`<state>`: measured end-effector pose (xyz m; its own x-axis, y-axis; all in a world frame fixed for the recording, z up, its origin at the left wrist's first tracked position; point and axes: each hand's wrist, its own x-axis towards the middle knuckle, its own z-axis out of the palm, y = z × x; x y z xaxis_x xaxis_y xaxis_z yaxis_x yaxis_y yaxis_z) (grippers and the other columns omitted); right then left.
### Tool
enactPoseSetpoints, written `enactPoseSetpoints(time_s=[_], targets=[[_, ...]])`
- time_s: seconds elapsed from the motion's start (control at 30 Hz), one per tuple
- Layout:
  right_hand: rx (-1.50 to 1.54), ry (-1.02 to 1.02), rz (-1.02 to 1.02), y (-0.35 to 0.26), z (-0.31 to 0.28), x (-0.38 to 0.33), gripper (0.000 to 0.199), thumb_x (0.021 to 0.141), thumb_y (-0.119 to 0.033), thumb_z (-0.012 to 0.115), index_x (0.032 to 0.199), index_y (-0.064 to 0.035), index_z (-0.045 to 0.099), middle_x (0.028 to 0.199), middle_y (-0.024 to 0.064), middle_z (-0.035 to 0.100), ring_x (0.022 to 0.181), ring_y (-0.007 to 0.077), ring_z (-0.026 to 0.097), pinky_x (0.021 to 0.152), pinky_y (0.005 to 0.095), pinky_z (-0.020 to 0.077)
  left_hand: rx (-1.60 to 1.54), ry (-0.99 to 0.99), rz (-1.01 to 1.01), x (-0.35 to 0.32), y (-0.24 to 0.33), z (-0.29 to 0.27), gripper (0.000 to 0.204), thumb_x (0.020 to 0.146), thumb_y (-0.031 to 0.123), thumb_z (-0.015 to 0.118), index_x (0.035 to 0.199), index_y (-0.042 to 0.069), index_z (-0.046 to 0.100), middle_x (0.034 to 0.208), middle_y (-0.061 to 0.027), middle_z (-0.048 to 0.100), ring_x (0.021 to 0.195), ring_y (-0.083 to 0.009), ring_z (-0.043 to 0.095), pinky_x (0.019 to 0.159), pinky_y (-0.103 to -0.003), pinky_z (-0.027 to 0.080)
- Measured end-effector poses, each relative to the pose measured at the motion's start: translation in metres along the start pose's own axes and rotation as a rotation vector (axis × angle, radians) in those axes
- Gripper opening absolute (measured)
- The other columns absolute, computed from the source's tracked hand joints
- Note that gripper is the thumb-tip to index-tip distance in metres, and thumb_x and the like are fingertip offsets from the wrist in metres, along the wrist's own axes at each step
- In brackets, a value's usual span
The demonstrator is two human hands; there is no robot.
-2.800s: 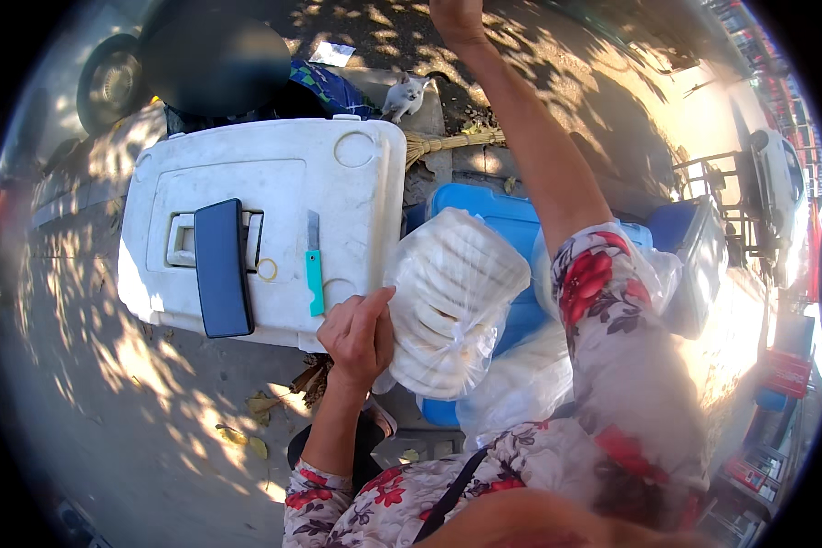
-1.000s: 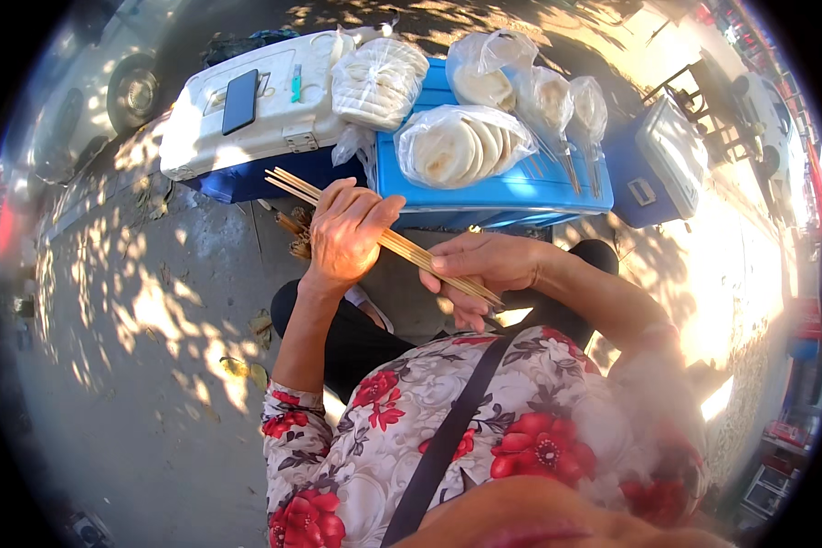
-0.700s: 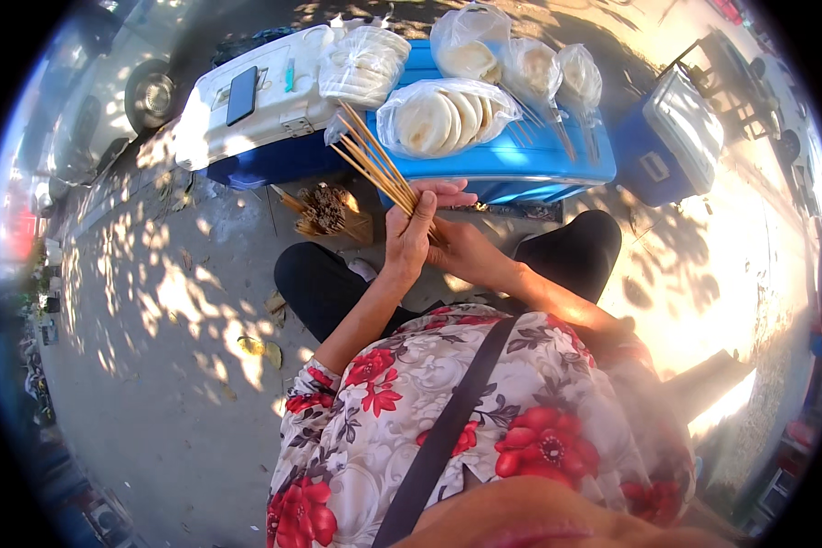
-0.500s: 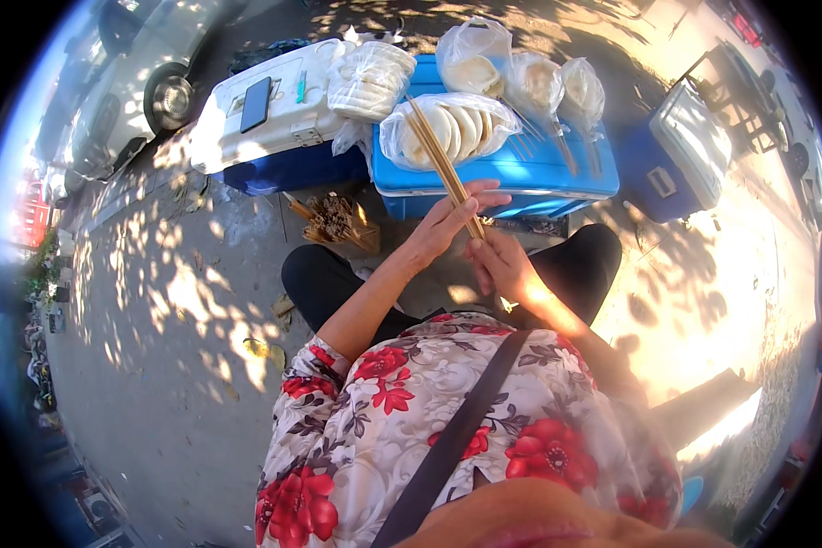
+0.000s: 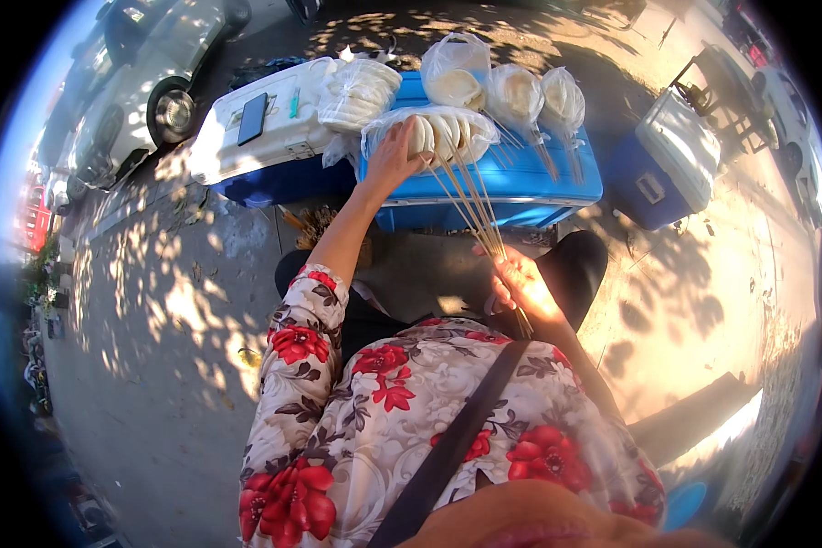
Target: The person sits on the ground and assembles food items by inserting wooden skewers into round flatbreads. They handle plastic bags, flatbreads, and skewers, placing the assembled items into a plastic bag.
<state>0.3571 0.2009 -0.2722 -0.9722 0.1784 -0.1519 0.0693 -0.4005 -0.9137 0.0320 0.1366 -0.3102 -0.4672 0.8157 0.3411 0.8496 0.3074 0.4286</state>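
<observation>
Right hand point(image 5: 520, 281) clasps skewers point(image 5: 490, 237) slanting forward-left; left hand point(image 5: 394, 164) touches flatbreads point(image 5: 446, 134), grip unclear.

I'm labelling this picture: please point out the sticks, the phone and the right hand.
Sticks point(image 5: 488, 233): head view, on the shafts above the hand.
Phone point(image 5: 253, 120): head view, middle of its dark face.
Right hand point(image 5: 519, 281): head view, middle.
</observation>
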Motion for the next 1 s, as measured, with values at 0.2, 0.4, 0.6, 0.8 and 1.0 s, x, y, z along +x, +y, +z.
enactPoseSetpoints(time_s=[0.2, 0.4, 0.6, 0.8, 1.0], targets=[[-0.108, 0.094, -0.003, -0.006, 0.006, -0.003, 0.039, 0.094, -0.037, 0.051, 0.12, -0.0089, 0.056, 0.056, -0.0069, 0.042, 0.049, 0.0009, 0.038, 0.045, 0.0175, 0.0311, 0.071, 0.034, -0.046, -0.013, 0.005, 0.004, 0.068, 0.084, 0.022, 0.055, 0.142, 0.01, 0.021, 0.12, -0.0272, 0.049, 0.104, -0.0423, 0.053, 0.083, -0.048, 0.047], [-0.16, 0.097, -0.043, -0.012, 0.013, 0.007, 0.035, 0.092, -0.026, 0.053, 0.119, -0.0026, 0.052, 0.06, -0.0059, 0.043, 0.052, 0.0019, 0.038, 0.047, 0.0183, 0.0303, 0.182, 0.061, -0.149, -0.009, 0.009, 0.002, 0.069, 0.082, 0.006, 0.048, 0.144, 0.012, 0.018, 0.119, -0.0245, 0.052, 0.095, -0.0416, 0.058, 0.076, -0.047, 0.049], [-0.122, 0.171, -0.123, -0.014, 0.012, 0.007, 0.028, 0.089, -0.019, 0.056, 0.11, -0.0019, 0.047, 0.063, -0.0039, 0.043, 0.051, 0.0036, 0.038, 0.046, 0.019, 0.0298, -0.461, 0.498, -0.178, -0.001, 0.019, -0.036, 0.053, 0.085, 0.01, 0.049, 0.136, 0.011, 0.033, 0.115, -0.02, 0.056, 0.096, -0.033, 0.06, 0.077, -0.041, 0.05], [-0.325, 0.208, -0.155, -0.018, 0.018, 0.003, 0.029, 0.09, -0.016, 0.054, 0.114, -0.0006, 0.049, 0.063, -0.0046, 0.044, 0.053, 0.0033, 0.039, 0.048, 0.0198, 0.0316, -1.544, 0.571, -0.677, -0.011, 0.033, -0.038, 0.043, 0.088, 0.014, 0.048, 0.13, 0.011, 0.041, 0.119, -0.0118, 0.053, 0.101, -0.0277, 0.059, 0.074, -0.041, 0.052], [-0.389, 0.195, -0.063, -0.022, 0.022, -0.013, 0.033, 0.092, -0.016, 0.054, 0.122, -0.0017, 0.052, 0.065, -0.006, 0.045, 0.055, 0.0016, 0.038, 0.05, 0.019, 0.0326, -1.782, 0.542, -0.667, -0.028, 0.035, -0.042, 0.046, 0.083, 0.007, 0.058, 0.126, 0.0, 0.042, 0.122, -0.0147, 0.052, 0.11, -0.0312, 0.055, 0.087, -0.048, 0.05]])
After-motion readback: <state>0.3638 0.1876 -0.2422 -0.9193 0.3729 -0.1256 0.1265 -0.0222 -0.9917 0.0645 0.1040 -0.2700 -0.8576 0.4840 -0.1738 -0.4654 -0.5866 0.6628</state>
